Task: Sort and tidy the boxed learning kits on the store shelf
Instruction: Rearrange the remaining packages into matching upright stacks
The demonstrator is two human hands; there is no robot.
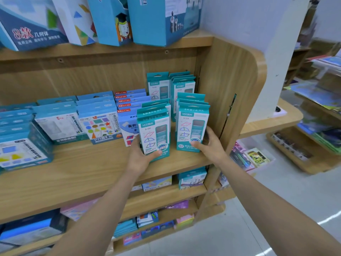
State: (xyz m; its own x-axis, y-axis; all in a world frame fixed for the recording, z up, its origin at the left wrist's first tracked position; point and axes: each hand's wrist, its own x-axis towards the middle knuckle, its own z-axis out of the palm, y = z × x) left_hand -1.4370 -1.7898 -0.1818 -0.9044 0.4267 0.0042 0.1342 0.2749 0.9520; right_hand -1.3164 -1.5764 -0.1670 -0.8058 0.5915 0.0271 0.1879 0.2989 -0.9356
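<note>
**Two teal stacks held low – the tops are the weak point**

On the wooden shelf (92, 163), the left grip (143, 154) is curled round the bottom of the left stack (154, 130) of teal boxes, thumb across the lower front and fingers tucked behind its left edge. The right grip (208, 143) holds the right stack (191, 126) the same way, thumb on the lower front corner, fingers wrapped round the side nearest the side panel (227, 89). Both stacks stand upright near the right end of the shelf, in front of two more teal rows at the back (171, 85).

Each stack is several boxes deep and held only at its foot. As I judge it, a quick push backward could let the loose upper ends fan apart and the front box tip out toward the shelf edge. The left stack sits just beside the blue-and-white box (129, 129) – sliding it sideways could knock that row askew. On the right, fingers could get pinched against the panel.
</note>
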